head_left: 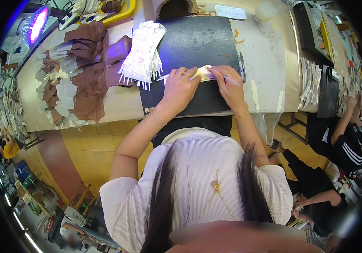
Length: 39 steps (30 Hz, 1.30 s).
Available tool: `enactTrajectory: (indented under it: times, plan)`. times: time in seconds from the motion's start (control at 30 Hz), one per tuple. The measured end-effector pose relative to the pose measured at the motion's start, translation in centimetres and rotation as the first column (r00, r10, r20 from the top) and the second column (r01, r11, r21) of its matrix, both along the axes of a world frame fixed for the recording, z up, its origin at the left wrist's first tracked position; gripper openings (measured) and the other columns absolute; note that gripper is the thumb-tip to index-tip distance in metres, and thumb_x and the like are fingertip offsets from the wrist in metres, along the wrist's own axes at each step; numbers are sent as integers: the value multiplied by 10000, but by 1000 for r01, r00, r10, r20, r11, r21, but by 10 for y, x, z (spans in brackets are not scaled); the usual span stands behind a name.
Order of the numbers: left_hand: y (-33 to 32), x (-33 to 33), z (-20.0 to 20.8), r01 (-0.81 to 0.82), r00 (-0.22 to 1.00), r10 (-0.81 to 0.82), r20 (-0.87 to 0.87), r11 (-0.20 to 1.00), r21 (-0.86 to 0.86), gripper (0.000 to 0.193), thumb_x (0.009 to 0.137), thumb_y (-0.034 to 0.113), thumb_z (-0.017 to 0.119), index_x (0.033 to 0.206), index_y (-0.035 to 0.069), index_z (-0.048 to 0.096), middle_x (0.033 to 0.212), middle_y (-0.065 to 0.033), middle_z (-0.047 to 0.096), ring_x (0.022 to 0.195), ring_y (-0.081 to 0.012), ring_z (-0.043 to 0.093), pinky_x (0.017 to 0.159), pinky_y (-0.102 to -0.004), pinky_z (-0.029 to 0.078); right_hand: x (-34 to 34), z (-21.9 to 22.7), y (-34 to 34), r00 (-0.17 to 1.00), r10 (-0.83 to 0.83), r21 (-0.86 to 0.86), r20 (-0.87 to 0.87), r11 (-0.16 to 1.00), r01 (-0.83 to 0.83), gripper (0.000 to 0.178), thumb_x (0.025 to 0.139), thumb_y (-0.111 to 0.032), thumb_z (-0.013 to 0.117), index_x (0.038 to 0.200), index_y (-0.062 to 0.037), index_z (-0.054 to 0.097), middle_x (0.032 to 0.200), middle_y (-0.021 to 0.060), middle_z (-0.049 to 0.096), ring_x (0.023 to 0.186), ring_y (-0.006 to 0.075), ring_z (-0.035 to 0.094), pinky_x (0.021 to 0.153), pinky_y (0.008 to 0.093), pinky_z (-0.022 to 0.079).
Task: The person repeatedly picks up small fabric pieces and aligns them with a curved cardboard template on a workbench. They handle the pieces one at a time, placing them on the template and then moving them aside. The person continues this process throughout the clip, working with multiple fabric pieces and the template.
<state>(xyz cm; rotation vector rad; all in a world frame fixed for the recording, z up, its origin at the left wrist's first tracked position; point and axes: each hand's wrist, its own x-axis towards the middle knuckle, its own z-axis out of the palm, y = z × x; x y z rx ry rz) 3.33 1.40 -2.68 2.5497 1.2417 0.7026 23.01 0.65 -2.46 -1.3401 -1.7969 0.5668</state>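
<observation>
Near edge: Runs along the worktable (124, 112) just ahead of the torso; meets the dark board (189, 46) at the middle and a draped clear plastic bag (266, 120) at right.
Left hand (181, 86): Bends over the left part of a pale strip (204, 74); cannot tell whether pinching or only pressing.
Right hand (230, 86): Grips a slim pale stick (232, 81) between the fingers, close to the strip's right end.
Strip's place: Lies on the board between both hands, partly covered by fingers.
Progress: Seems midway on this one piece; cannot tell how much remains.
White bundle (145, 46): Fans out at left, beyond the left hand; finished or waiting, impossible to say.
Brown pieces (84, 80): Lie in overlapping stacks farther left, apparently not in use.
Open room: Widens on the board beyond the hands; narrows left at the bundle, right at a metal tool (242, 69).
Far side: Ends in a yellow tray (126, 12) at left.
</observation>
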Motion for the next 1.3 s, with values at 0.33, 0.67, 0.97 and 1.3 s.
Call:
enactTrajectory:
  times: [0.33,0.67,0.97,1.3]
  plan:
    - [-1,4,0,-13,1000,13,-16,1000,17,139,821,153,721,938,80,735,1100,-66,700,903,-231,611,777,-369,466,-2,2,2,999,22,124,33,992,-26,79,896,-118,686,879,-48,718,848,72,709,811,252,664,714,350,488]
    - [-4,3,-1,-45,997,44,61,999,7,167,801,118,735,959,70,708,1101,-84,653,1018,-283,585,902,-421,430,20,12,-19,957,-141,-168,-253,981,100,224,1028,-182,536,1008,-9,677,891,114,665,831,238,659,749,314,497]
    - [1,-1,3,33,979,-16,205,996,-81,241,772,35,734,999,60,658,1017,-106,600,923,-302,598,805,-397,476,2,-3,-18,962,-139,-184,-235,978,96,302,1070,-238,452,1207,-4,584,1037,116,643,1008,209,662,875,317,503]
    - [9,-8,0,-70,936,182,300,935,-347,372,791,71,756,1141,55,632,1101,-153,589,987,-348,617,892,-408,499,6,-13,-19,986,-123,-114,-115,987,110,254,1063,-170,458,1183,15,584,1045,131,602,987,236,698,834,305,503]
